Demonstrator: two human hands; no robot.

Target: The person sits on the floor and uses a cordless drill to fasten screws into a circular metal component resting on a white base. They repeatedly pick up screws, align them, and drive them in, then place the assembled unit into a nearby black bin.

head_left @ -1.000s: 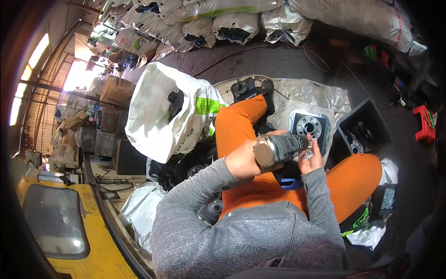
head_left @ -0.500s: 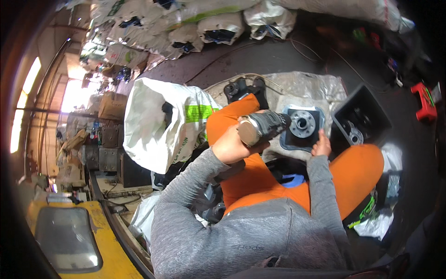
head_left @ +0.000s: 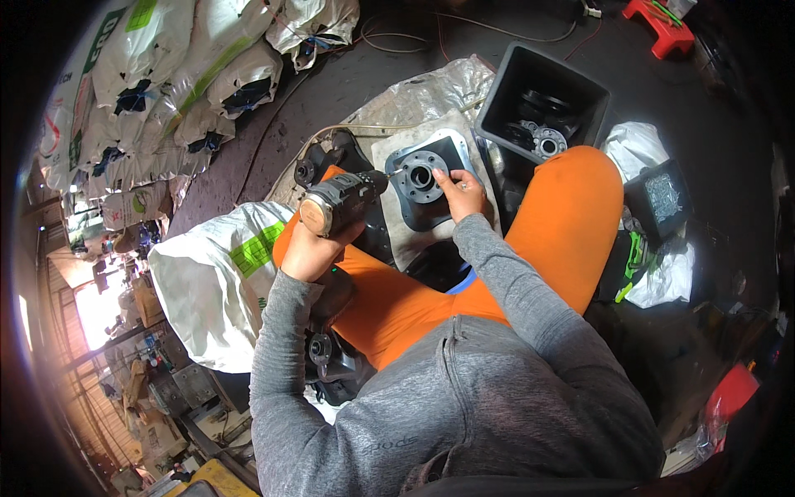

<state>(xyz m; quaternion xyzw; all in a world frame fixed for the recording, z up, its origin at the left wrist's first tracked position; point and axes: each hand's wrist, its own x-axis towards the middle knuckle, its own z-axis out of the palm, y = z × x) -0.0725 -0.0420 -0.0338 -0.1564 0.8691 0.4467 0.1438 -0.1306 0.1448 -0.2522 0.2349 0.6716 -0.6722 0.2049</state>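
My left hand [head_left: 308, 255] is wrapped round the handle of a dark cordless drill [head_left: 338, 201]. The drill points to the right, its thin bit reaching the left edge of a round grey metal flange [head_left: 416, 192]. Bolt holes ring the flange's wide centre opening. Beneath it lies a dark plate with a pale rim [head_left: 431, 222], resting on a light board [head_left: 404, 248] between my legs. My right hand [head_left: 465, 195] is closed at the flange's right side, thumb and forefinger on its edge; the other fingers are curled and partly hidden.
Beyond my right knee stands a dark grey bin [head_left: 497, 124] with metal flanges inside. A tray of small screws [head_left: 662, 201] is at the right. A white sack [head_left: 203, 282] gapes at my left; filled sacks [head_left: 207, 74] are piled far left. A red stool [head_left: 660, 29] stands far right.
My view has turned, so the scene sits differently. My right hand has gone from beside the flange onto its edge. The drill's bit is now at the flange's left edge.
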